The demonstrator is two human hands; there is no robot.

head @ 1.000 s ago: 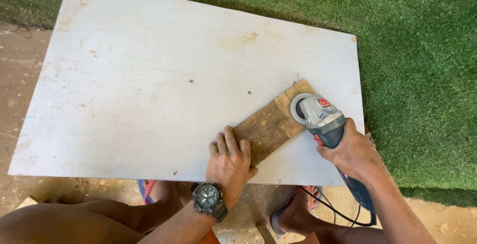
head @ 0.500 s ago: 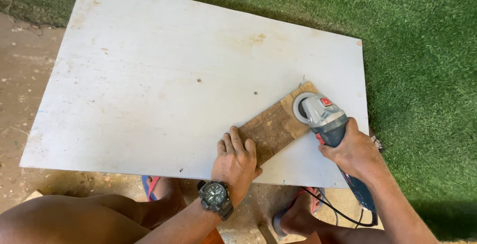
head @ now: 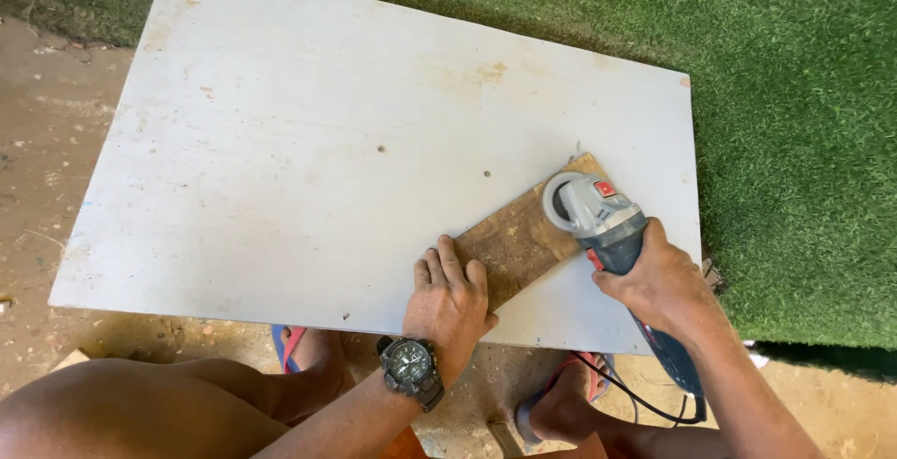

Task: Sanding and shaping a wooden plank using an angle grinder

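A brown wooden piece lies at an angle near the front right of a large white board. My left hand, with a dark wristwatch, presses flat on the piece's near end. My right hand grips the blue body of an angle grinder. The grinder's grey head rests on the far end of the wooden piece. Its black cord trails down past my right foot.
Green artificial turf lies behind and to the right of the board. Sandy ground is on the left. My knees and sandalled feet sit under the board's front edge.
The view has shifted slightly. Both hands, the grinder and the wooden piece keep the same places on the board.
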